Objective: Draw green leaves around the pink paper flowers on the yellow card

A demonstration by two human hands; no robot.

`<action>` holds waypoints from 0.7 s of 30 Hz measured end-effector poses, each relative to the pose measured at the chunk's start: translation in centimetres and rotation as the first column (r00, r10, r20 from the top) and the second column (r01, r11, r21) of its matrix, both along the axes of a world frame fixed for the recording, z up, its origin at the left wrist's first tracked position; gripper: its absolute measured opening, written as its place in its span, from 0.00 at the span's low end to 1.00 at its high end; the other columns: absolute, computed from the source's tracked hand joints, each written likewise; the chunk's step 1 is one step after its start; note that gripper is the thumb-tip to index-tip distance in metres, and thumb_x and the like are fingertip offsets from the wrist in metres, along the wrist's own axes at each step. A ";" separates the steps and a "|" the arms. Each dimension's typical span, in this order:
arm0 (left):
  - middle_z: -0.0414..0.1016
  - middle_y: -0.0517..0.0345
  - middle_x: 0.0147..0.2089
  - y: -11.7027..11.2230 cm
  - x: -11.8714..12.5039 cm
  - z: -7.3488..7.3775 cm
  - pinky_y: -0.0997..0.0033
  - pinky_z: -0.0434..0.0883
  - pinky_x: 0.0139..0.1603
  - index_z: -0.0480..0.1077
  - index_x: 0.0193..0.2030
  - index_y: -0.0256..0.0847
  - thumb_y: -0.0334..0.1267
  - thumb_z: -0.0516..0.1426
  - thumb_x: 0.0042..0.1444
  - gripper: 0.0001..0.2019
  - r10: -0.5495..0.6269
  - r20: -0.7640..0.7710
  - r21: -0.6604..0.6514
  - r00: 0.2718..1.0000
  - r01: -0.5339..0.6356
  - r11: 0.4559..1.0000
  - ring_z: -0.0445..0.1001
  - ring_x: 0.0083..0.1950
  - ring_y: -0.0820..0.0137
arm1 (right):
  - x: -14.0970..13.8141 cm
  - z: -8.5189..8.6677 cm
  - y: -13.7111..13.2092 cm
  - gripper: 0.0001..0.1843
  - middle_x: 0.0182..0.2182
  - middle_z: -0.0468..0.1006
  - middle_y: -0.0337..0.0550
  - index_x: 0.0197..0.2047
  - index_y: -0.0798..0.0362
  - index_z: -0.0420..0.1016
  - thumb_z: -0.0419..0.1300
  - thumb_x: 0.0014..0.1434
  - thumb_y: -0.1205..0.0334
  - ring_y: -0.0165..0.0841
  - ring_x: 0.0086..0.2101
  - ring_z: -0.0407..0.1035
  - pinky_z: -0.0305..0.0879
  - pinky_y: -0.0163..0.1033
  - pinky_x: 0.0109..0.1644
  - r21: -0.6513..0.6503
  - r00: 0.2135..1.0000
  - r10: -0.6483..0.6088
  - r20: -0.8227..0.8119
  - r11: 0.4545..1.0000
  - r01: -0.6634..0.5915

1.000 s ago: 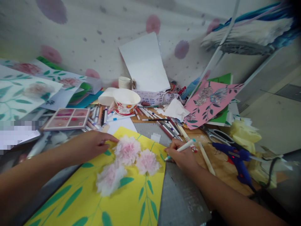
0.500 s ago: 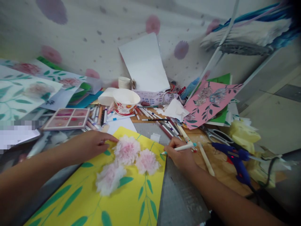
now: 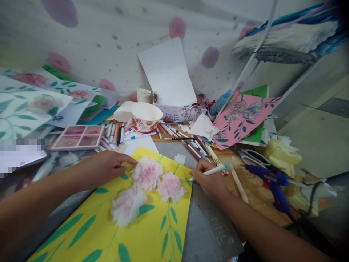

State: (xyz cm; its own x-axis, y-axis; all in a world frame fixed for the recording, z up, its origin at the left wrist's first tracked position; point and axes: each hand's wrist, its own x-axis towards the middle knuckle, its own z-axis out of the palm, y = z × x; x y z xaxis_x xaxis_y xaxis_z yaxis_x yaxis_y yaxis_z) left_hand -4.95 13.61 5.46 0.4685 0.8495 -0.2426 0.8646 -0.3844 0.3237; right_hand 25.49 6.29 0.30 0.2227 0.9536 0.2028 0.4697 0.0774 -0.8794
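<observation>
My right hand (image 3: pixel 211 182) is closed round a white felt-tip marker (image 3: pixel 215 170) with a teal end. The marker's tip is at the right edge of a yellow sheet (image 3: pixel 152 233), beside a small green leaf (image 3: pixel 188 181). Green stems and leaves are drawn over the sheet. Three pale pink, ruffled paper flowers lie on it: one upper (image 3: pixel 147 174), one right (image 3: pixel 171 186), one lower left (image 3: pixel 128 206). My left hand (image 3: pixel 109 164) lies at the sheet's upper left, its index finger stretched out to the upper flower's edge and its other fingers loosely bent.
Several loose markers (image 3: pixel 195 145) surround a paper bowl (image 3: pixel 147 118) at the back. To the right are scissors (image 3: pixel 252 158), a blue glue gun (image 3: pixel 275 185) and a pink flower picture (image 3: pixel 245 118). A four-part palette (image 3: pixel 79 138) sits left, near other flower pictures (image 3: pixel 29 105).
The marker's tip has shifted very slightly right and down by the leaf at the sheet's edge. My left hand and the flowers have stayed in place.
</observation>
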 end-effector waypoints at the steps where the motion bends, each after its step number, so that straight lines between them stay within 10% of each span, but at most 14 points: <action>1: 0.74 0.61 0.23 0.0 0.1 0.1 0.72 0.70 0.37 0.78 0.54 0.45 0.37 0.48 0.59 0.22 -0.002 -0.004 -0.001 1.000 0.002 1.000 0.70 0.24 0.67 | 0.0 0.0 0.0 0.15 0.12 0.60 0.31 0.14 0.47 0.56 0.59 0.44 0.58 0.30 0.18 0.56 0.52 0.35 0.23 -0.003 1.000 0.002 -0.004 1.000 -0.002; 21: 0.68 0.63 0.18 0.1 0.2 0.0 0.70 0.70 0.43 0.79 0.52 0.44 0.37 0.48 0.59 0.22 0.005 0.015 0.015 1.000 -0.005 1.000 0.70 0.26 0.67 | 0.2 0.1 -0.3 0.13 0.11 0.61 0.32 0.14 0.47 0.57 0.58 0.43 0.59 0.30 0.18 0.57 0.55 0.35 0.23 -0.025 0.998 0.030 -0.054 0.999 -0.031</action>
State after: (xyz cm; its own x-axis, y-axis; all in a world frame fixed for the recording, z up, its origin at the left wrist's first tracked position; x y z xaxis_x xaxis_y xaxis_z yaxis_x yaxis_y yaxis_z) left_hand -4.77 13.68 5.45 0.4676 0.8554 -0.2230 0.8617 -0.3847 0.3309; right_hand 25.66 6.00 0.37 0.2034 0.9648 0.1669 0.4192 0.0682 -0.9053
